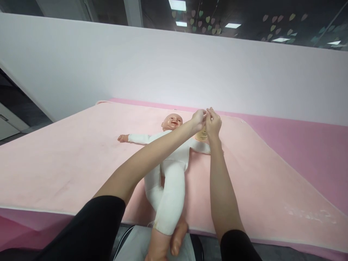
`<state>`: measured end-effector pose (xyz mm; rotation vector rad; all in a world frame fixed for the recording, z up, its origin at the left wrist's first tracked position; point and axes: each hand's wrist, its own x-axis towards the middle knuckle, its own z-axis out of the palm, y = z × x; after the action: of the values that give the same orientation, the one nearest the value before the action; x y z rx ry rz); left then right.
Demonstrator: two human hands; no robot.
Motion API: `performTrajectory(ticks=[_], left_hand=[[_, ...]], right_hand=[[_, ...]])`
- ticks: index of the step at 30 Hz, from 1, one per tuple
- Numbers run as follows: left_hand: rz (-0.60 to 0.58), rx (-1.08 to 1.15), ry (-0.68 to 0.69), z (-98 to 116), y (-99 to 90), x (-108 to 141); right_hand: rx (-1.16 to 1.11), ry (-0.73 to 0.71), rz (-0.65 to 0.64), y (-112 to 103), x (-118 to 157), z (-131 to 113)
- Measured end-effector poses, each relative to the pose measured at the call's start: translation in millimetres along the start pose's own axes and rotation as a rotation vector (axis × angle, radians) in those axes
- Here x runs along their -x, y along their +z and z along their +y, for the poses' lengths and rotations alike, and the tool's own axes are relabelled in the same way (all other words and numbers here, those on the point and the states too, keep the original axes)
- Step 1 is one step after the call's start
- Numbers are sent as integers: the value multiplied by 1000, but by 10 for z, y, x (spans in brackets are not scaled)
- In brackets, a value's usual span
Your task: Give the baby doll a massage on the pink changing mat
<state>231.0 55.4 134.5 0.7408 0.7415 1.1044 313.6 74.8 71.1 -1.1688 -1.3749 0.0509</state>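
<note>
A baby doll with a white cloth body lies on its back on the pink blanket, arms spread and legs toward me. Beside its head, above its outstretched arm, a pale yellow container with small print is partly covered by my hands. My left hand is bent at the wrist, with its fingers curled in toward the other hand. Right against it, my right hand is closed, fingertips pinched together at the top. Whatever lies between the fingers is hidden or too small to make out. My left forearm crosses over the doll's chest.
The pink blanket covers the table, with a darker pink surface showing at the right. Behind stands a white partition with dark glass above it. The doll's feet hang over the near edge, close to my lap.
</note>
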Motion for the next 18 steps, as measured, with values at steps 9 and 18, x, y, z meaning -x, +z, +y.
performTrajectory(ticks=[9, 18], left_hand=[[-4, -78, -43, 56, 0, -37], [-23, -163, 26, -37, -6, -79]], right_hand=[[-73, 19, 15, 67, 62, 75], [-86, 63, -2, 33, 39, 69]])
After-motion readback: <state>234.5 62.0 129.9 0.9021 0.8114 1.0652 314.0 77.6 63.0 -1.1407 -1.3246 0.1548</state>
